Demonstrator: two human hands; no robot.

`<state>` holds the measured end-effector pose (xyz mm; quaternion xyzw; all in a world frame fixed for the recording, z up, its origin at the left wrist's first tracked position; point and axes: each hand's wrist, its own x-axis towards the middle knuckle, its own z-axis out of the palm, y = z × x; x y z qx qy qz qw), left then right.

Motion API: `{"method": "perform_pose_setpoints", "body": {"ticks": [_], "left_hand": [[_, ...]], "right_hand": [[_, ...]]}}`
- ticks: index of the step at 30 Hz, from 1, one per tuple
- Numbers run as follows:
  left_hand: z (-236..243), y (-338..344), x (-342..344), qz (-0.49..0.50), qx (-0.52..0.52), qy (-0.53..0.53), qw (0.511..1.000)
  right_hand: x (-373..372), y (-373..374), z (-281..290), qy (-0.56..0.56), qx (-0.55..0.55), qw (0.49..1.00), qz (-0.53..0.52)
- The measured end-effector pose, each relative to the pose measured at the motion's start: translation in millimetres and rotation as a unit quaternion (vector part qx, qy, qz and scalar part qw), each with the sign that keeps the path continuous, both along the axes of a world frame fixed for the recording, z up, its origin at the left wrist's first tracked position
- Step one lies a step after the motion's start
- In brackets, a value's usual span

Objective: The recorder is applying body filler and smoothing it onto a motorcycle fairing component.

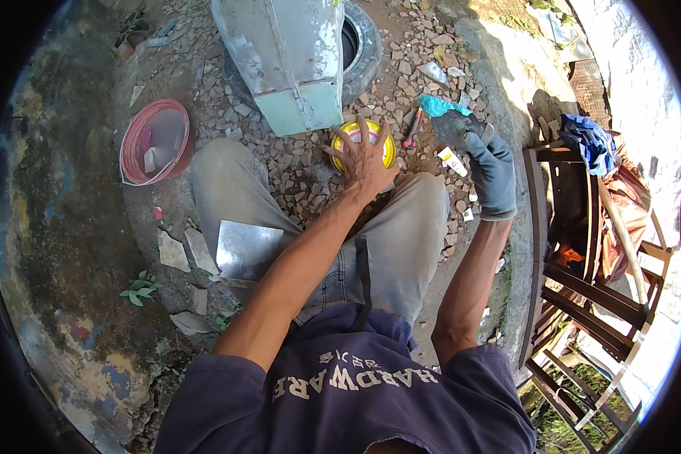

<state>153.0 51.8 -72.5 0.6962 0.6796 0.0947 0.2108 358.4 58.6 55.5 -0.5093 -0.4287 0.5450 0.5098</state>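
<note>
My bare left hand [363, 159] reaches over a round yellow tin [390, 153] between my knees, its fingers spread across the top and bent at the rim, gripping it. A grey work glove covers my right hand [494, 170]. Its fingers are closed on a thin dark flat piece [450, 127], whose exact kind I cannot make out. Touching or just behind that piece is a crumpled turquoise plastic scrap [435, 104]. Between the two hands lie a red-and-black cutter-like tool [414, 129] and a small white tube [452, 161].
Ahead stands a grey-green metal panel [299, 68] against a tyre [367, 53]. A red bucket [132, 155] sits left. One shiny metal plate [246, 250] rests by my left thigh. Broken stones cover the ground; a wooden rack [590, 303] with cloths borders the right.
</note>
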Motion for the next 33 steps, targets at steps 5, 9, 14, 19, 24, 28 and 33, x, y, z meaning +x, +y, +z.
{"method": "perform_pose_setpoints", "body": {"ticks": [5,9,14,19,24,28,33], "left_hand": [[-6,0,5,0.007,0.005,0.007,1.000],[-15,1,5,0.010,0.025,0.012,1.000],[9,-12,-18,0.027,0.059,-0.018,0.998],[101,-65,-71,-0.026,0.136,-0.050,0.989],[155,-152,-170,0.225,0.078,0.106,0.965],[142,-196,-196,0.295,0.025,0.029,0.955],[145,-211,-196,0.315,0.010,-0.022,0.949]], "right_hand": [[0,-6,-2,0.052,0.004,0.999,-0.003],[-4,-7,-2,0.051,-0.004,0.999,-0.005],[-15,-13,4,0.048,0.005,0.999,0.015],[-4,-19,13,0.010,0.004,1.000,-0.003],[-21,-16,6,0.069,0.002,0.998,0.002],[-29,-21,4,0.040,-0.034,0.999,0.009],[-46,-32,1,0.129,-0.022,0.991,0.011]]}}
